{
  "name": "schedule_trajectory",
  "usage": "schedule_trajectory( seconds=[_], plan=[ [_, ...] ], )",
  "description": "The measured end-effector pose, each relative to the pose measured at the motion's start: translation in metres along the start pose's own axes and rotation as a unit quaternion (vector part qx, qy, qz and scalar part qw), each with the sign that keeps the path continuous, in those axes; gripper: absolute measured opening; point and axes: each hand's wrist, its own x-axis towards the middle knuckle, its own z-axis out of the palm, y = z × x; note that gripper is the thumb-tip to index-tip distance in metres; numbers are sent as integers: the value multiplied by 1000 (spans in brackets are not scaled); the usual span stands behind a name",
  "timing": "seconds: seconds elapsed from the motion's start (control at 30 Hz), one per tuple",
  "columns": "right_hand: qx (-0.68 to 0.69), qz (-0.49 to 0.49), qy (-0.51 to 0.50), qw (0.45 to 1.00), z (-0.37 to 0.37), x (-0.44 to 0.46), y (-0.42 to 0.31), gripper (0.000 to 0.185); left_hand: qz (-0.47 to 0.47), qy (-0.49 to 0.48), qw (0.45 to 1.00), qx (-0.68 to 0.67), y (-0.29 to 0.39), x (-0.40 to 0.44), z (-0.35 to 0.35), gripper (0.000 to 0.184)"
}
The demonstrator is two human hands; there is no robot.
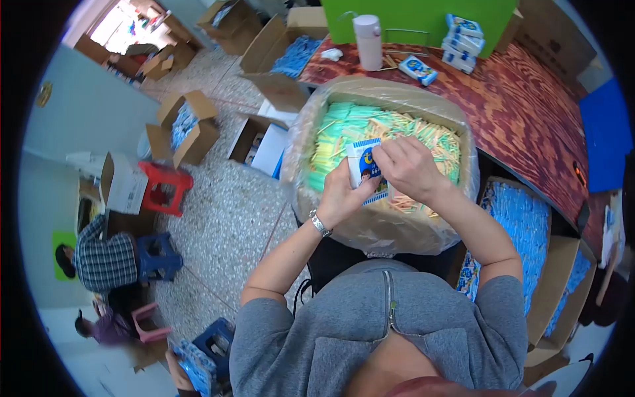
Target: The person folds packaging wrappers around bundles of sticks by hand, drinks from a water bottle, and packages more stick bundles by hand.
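Observation:
A small white and blue printed packet (362, 165) is held above a large carton lined with clear plastic (301, 149). The carton holds many thin green, yellow and orange sticks (360, 118). My left hand (342, 193) grips the packet's lower left side, thumb across its front. At the packet's upper right, my right hand (409, 165) has its fingers pinched together against it; the fingertips partly cover the packet, and whether they hold anything else is hidden.
A red-brown table (509, 112) bears a pink bottle (368, 43) and stacked packets (463, 43). A carton of blue packets (519, 225) stands at the right. Open boxes (182, 126), a red stool (165, 188) and seated people (106, 261) are at the left.

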Motion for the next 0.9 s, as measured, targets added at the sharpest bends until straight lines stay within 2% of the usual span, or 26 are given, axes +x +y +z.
schedule_trajectory(
  seconds=[0.13, 0.2, 0.3, 0.33, 0.37, 0.4, 0.47, 0.57, 0.63, 0.67, 0.77, 0.8, 0.9],
  plan=[
    [88, -86, -51, 991, 22, 32, -37, 10, -44, 48, 997, 48, -22, -64, -31, 40],
    [144, -94, -10, 985, 39, 57, -57, 10, -46, 66, 996, 47, -15, -97, -45, 38],
    [210, -106, 35, 971, 63, 80, -99, 11, -124, 100, 987, -23, -19, -138, -72, 34],
    [230, -100, 38, 967, 71, 84, -109, 10, -125, 109, 985, -49, -11, -149, -78, 30],
    [248, -94, 41, 963, 78, 89, -115, 10, -123, 65, 989, -41, -13, -163, -86, 32],
    [250, -78, 0, 965, 84, 93, -113, 7, -119, 21, 992, -35, -17, -176, -94, 34],
    [361, -91, -77, 925, 94, 111, -110, 13, -123, -44, 991, 28, -27, -197, -93, 34],
    [474, -60, -168, 862, 85, 114, -125, 29, -212, 65, 959, -175, -32, -191, -92, 33],
    [512, -35, -210, 832, 78, 121, -126, 43, -170, 107, 956, -214, -28, -177, -100, 34],
    [562, -2, -261, 785, 78, 115, -119, 51, -158, 115, 961, -194, -26, -172, -103, 33],
    [519, -69, -344, 779, 76, 90, -114, 60, -133, 120, 970, -167, -32, -158, -108, 34],
    [519, -39, -373, 768, 70, 92, -111, 64, -123, 117, 972, -163, -33, -153, -108, 35],
    [551, 57, -343, 759, 63, 92, -92, 61, -126, 184, 899, -378, -28, -143, -99, 32]
  ],
)
